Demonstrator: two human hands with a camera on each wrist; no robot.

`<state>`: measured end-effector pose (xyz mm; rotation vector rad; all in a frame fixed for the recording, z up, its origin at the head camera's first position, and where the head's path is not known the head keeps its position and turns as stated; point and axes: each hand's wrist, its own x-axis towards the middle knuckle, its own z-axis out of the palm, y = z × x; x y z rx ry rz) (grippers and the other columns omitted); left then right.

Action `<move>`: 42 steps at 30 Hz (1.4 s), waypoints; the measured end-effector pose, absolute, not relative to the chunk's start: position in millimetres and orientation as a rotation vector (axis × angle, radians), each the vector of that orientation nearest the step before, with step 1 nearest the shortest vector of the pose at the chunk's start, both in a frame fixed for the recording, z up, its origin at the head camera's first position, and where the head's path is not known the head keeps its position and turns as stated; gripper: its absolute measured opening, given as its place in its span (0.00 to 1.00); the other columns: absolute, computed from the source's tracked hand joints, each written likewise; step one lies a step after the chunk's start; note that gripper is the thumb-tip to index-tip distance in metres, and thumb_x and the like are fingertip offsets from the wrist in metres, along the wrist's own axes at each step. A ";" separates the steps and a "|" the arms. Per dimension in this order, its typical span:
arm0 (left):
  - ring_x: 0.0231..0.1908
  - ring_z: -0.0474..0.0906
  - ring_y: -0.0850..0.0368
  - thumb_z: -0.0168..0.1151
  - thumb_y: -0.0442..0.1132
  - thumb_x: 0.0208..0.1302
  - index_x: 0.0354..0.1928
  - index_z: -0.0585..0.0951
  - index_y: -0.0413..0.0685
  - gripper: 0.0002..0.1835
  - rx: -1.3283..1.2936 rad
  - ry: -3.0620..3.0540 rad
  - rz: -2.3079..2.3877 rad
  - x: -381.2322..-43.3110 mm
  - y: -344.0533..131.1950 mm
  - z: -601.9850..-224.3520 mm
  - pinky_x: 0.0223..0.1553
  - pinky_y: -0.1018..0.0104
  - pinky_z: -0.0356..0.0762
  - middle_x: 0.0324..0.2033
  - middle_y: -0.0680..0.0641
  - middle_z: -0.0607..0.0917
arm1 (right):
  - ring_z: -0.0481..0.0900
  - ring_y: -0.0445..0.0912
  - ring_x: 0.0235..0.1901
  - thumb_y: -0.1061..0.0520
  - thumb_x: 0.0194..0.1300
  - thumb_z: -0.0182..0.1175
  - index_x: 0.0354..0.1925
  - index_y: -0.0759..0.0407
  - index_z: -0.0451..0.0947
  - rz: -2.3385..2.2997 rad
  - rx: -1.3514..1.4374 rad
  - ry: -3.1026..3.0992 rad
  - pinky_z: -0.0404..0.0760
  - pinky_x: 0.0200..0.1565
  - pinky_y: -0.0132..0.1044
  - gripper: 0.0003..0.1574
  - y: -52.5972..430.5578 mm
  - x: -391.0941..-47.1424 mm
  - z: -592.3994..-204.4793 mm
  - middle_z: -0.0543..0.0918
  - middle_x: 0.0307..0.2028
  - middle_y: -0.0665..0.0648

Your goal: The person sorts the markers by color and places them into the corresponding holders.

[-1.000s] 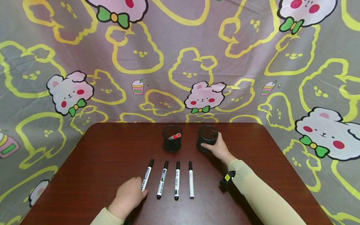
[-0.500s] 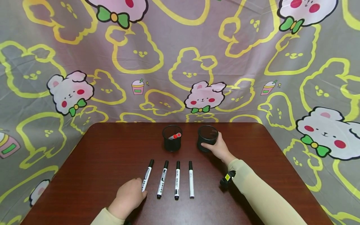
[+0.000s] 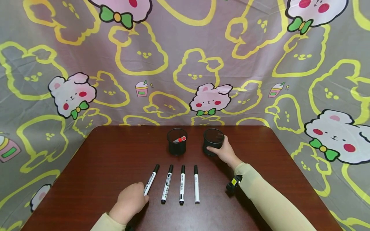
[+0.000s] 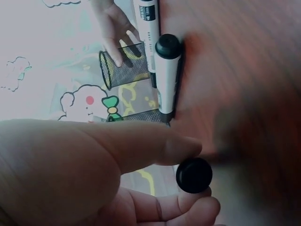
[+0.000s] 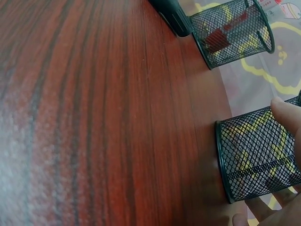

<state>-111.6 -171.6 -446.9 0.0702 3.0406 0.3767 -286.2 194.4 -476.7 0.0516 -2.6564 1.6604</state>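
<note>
Since only the leftmost whiteboard marker (image 3: 150, 182) is held, the second marker (image 3: 166, 184), third marker (image 3: 182, 185) and fourth marker (image 3: 197, 185) could be rolled if brushed by a knuckle, judging from the head view. All four are lined up in the nearer half of the desk (image 3: 101, 154), about midway between its left and right edges, black caps toward the far edge. Near that far edge, a left mesh pen holder (image 3: 177, 149) with red-ended markers (image 3: 182, 139) in it is set beside, and apart from, a right mesh pen holder (image 3: 208, 143). The right one could be tipped or dragged if pushed sideways by the right hand (image 3: 225, 152), which is curled round its right side. The left hand (image 3: 130, 200) is closed narrowly on its marker's near end.

In the left wrist view, that marker is pinched between thumb and fingertips, black end toward the camera; a swivel or slip could be caused by a hold so near one end. Whether the desk is touched by it cannot be told.

In the right wrist view, the right holder is gripped, thumb on one side, fingers opposite, spread about as wide as the holder. If the grip were slackened, it could be shifted by a bump.
</note>
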 end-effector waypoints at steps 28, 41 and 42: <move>0.20 0.70 0.55 0.70 0.38 0.62 0.34 0.76 0.39 0.12 0.069 3.274 0.527 -107.0 -179.2 -407.9 0.21 0.57 0.70 0.24 0.47 0.76 | 0.67 0.60 0.71 0.52 0.60 0.77 0.76 0.60 0.49 1.639 0.059 -2.663 0.64 0.73 0.61 0.60 195.1 -286.6 -477.2 0.66 0.71 0.66; 0.26 0.77 0.53 0.75 0.32 0.59 0.39 0.79 0.38 0.12 0.169 3.473 0.736 -109.7 -177.1 -405.0 0.29 0.53 0.78 0.30 0.45 0.80 | 0.67 0.61 0.71 0.52 0.60 0.77 0.75 0.61 0.50 1.637 0.063 -2.659 0.64 0.72 0.60 0.59 195.2 -286.2 -476.9 0.67 0.71 0.66; 0.27 0.77 0.53 0.75 0.32 0.59 0.39 0.80 0.38 0.12 0.168 3.475 0.749 -109.7 -176.8 -404.2 0.29 0.53 0.77 0.30 0.44 0.81 | 0.67 0.61 0.71 0.52 0.60 0.77 0.75 0.61 0.50 1.636 0.065 -2.659 0.64 0.72 0.61 0.59 195.2 -286.2 -476.7 0.67 0.71 0.66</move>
